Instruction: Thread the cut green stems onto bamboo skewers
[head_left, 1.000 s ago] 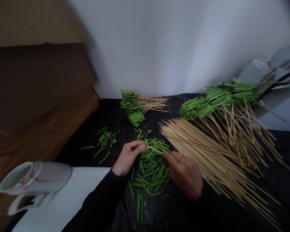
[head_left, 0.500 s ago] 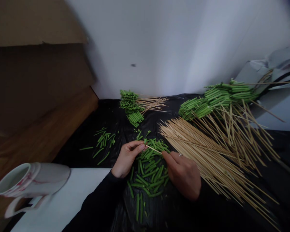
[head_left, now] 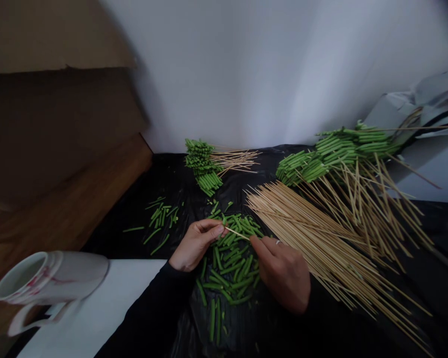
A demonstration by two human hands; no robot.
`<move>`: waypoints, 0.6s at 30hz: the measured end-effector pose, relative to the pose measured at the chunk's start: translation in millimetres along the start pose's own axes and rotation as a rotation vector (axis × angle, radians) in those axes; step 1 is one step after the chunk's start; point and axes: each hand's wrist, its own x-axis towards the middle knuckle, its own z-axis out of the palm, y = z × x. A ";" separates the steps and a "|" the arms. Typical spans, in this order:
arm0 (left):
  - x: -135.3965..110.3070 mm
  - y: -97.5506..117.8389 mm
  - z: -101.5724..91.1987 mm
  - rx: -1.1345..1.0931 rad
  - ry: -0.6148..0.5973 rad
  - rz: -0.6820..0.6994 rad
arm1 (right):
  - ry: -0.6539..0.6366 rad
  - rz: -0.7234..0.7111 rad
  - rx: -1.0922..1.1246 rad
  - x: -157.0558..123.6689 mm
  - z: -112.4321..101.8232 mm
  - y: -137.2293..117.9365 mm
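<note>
Over a loose pile of cut green bean pieces (head_left: 233, 271), my left hand (head_left: 197, 243) pinches a small green bean piece, mostly hidden by the fingers. A thin wooden skewer (head_left: 237, 232) runs from those fingertips to my right hand (head_left: 283, 272), which is closed around its other part. The skewer's tip at the bean is covered by my left thumb and finger. To the right of my right hand lies a large bundle of bare skewers (head_left: 313, 233), slanting toward the lower right.
Threaded bean skewers are stacked by the wall, one small stack (head_left: 201, 161) in the middle and a larger stack (head_left: 339, 151) at right. Some scattered beans (head_left: 164, 216) lie at left on black plastic sheeting (head_left: 123, 223). A mug (head_left: 56, 278) stands on a white surface (head_left: 97, 303).
Both hands stay nearly in place. My left hand has shifted very slightly left and down with the bean piece, and the skewer between the hands has dipped slightly.
</note>
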 end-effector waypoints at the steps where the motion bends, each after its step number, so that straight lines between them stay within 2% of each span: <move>1: -0.2 -0.7 0.6 -0.007 0.007 0.007 | 0.003 0.001 -0.005 0.2 0.1 0.4; 5: 0.7 -2.7 1.6 -0.016 0.077 0.046 | 0.004 -0.016 -0.012 0.8 0.7 1.9; 10: 4.3 -1.0 -1.1 -0.106 0.244 0.098 | 0.031 -0.002 -0.010 1.8 0.2 1.6; 15: 1.3 -1.9 4.2 -0.076 0.110 0.027 | 0.037 -0.009 -0.001 2.2 -0.5 0.9; 18: -0.7 -3.2 6.8 -0.079 0.087 0.006 | 0.048 0.006 -0.025 1.9 -0.6 2.0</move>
